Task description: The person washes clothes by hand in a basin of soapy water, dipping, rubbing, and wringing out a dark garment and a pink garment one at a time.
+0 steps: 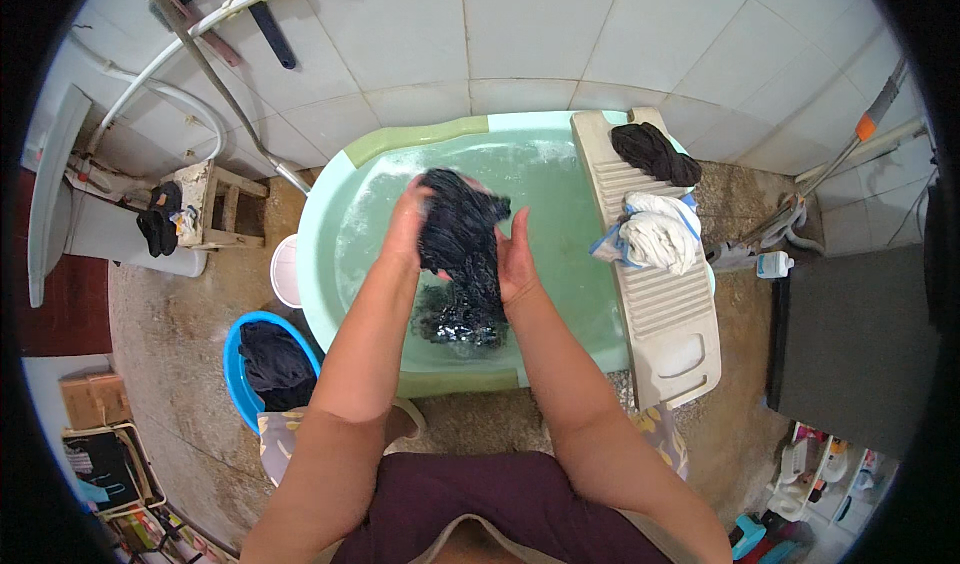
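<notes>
Dark, soaked cloth is what I have between both hands: the wet garment (462,239) is bunched up over the water, its lower end trailing down into the suds. My left hand (408,226) is closed on its upper left side, fingers curled into the fabric. My right hand (516,259) presses flat against its right edge, palm turned inward, so the cloth is squeezed between the two.

Directly beneath the hands sits the pale green tub (400,142), filled with cloudy, soapy water. To the right of my right hand a cream washboard (668,314) lies propped across the tub's rim. On it rests a twisted white cloth (655,239), and farther up the board, away from me, a dark wrung bundle (655,154).

To the lower left of my left hand, on the rough floor, stands a blue basin (236,364) holding more dark clothes. Farther left, a small wooden stool (222,204) sits against the tiled wall.
</notes>
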### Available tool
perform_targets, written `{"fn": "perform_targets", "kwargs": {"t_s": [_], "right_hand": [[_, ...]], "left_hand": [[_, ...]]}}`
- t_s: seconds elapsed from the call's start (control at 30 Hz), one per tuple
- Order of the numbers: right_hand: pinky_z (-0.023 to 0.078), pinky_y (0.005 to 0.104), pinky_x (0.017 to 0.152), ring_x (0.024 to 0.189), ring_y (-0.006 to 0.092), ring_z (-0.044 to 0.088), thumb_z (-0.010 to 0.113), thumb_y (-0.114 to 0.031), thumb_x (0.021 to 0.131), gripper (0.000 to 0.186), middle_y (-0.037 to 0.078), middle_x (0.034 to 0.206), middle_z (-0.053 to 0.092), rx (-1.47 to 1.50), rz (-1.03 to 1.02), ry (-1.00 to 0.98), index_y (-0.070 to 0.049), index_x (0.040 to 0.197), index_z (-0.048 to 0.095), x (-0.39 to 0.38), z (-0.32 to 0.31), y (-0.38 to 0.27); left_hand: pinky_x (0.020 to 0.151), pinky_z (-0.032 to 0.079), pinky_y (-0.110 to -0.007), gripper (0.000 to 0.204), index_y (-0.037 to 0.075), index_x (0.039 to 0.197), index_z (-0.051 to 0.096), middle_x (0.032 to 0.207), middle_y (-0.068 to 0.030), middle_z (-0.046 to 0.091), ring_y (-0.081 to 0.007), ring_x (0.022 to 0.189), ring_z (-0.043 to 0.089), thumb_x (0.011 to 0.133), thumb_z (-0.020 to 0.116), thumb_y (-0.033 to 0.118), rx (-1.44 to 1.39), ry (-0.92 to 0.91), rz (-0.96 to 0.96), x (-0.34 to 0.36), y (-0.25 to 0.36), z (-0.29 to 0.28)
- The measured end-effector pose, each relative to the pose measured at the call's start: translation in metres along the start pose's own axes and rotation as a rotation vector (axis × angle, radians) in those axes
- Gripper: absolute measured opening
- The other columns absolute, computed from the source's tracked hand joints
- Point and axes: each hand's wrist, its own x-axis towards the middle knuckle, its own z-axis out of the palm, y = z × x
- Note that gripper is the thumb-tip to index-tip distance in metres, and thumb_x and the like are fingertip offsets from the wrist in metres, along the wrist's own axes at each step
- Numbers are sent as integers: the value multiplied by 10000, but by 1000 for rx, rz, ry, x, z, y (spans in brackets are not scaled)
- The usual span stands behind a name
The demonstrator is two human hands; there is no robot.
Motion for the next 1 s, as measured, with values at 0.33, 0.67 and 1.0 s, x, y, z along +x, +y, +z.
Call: {"fn": "perform_targets", "kwargs": {"t_s": [0.33, 0.67, 1.0], "right_hand": [[464, 451, 849, 957, 280, 586, 425, -639, 812, 596, 107, 1024, 612, 79, -17, 19, -107, 1025, 587, -9, 3, -29], [487, 373, 728, 832, 217, 585, 446, -359, 893, 303, 79, 964, 595, -149, -239, 285, -93, 989, 557, 16, -33, 6], [254, 511, 1010, 1232, 489, 267, 721, -404, 672, 953, 278, 1409, 142, -1965, -367, 693, -165, 1402, 157, -2, -41, -34]], "left_hand": [[867, 292, -574, 419, 168, 904, 588, 1241, -112, 421, -423, 1163, 326, 575, 739, 379, 1499, -389, 1069, -77, -58, 30], [616, 417, -361, 200, 54, 680, 573, 699, -91, 538, -258, 686, 526, 689, 640, 242, 1289, -163, 993, -44, -54, 42], [910, 343, -491, 736, 102, 1325, 320, 1235, -256, 452, -386, 1124, 433, 731, 610, 426, 1534, 164, 343, 31, -55, -130]]}}
